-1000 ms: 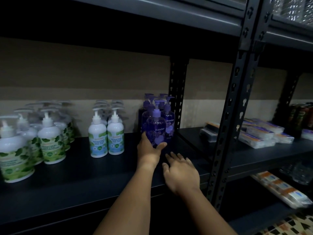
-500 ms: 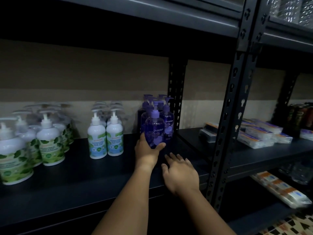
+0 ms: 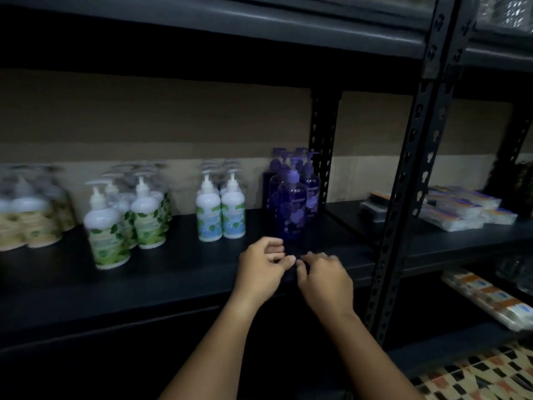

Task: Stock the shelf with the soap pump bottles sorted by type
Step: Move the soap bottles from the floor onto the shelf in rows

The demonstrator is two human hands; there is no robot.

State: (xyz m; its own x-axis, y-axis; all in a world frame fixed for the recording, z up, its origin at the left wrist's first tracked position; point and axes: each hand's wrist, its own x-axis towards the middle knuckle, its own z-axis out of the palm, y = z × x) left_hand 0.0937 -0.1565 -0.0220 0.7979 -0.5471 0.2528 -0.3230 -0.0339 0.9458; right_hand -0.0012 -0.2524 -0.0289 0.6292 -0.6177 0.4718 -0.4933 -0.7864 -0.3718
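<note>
Pump bottles stand grouped on the dark shelf [image 3: 178, 278]. Several purple bottles [image 3: 291, 206] cluster beside the rear upright post. To their left stand white bottles with blue labels [image 3: 220, 215], then white ones with green leaf labels [image 3: 127, 223], and blurred cream-labelled ones [image 3: 31, 217] at the far left. My left hand [image 3: 264, 267] hovers just in front of the front purple bottle, fingers loosely curled, holding nothing. My right hand [image 3: 324, 277] lies next to it over the shelf's front edge, palm down, also holding nothing.
A black perforated upright [image 3: 403, 183] stands right of my hands. Beyond it, flat wrapped packs [image 3: 461, 209] lie on the neighbouring shelf, with more packs [image 3: 487, 298] one level lower. An upper shelf [image 3: 259, 27] overhangs the bottles. Patterned floor tiles [image 3: 467, 376] show at bottom right.
My left hand has let go of the front purple bottle and drawn back toward the shelf's front edge. The view has swung left, revealing the cream-labelled bottles.
</note>
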